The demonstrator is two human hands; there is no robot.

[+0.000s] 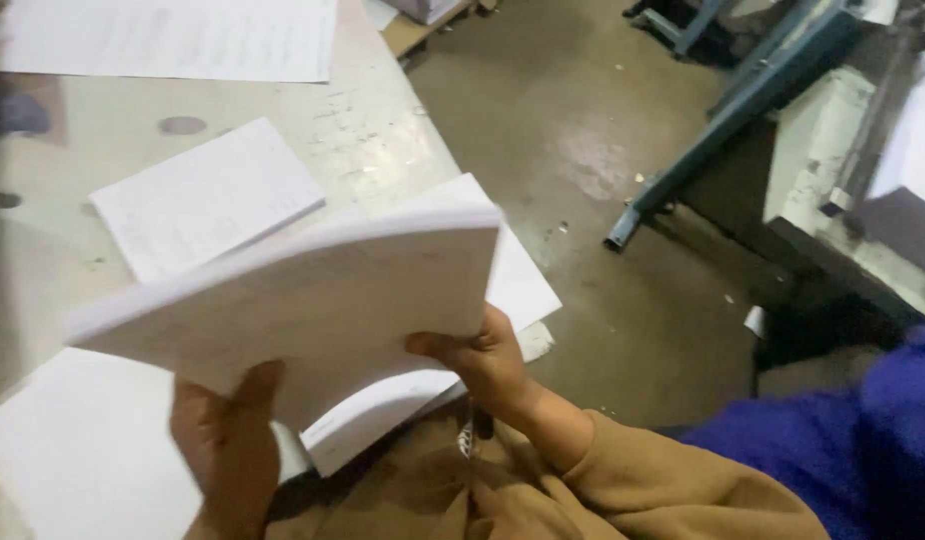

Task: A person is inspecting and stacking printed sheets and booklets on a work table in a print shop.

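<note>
Fingers [244,388] of both hands clamp the paper stack's [312,300] near edge from below.

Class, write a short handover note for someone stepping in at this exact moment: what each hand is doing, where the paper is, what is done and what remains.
Left hand: grips the lifted paper stack from beneath, thumb up its near face.
Right hand: grips the stack's right near edge.
Stack: raised off the worktable, bowed.
Below it: another paper pile at the table corner; smaller printed sheets further back.
Done: stack lifted.
Left: it is not yet set down.
</note>
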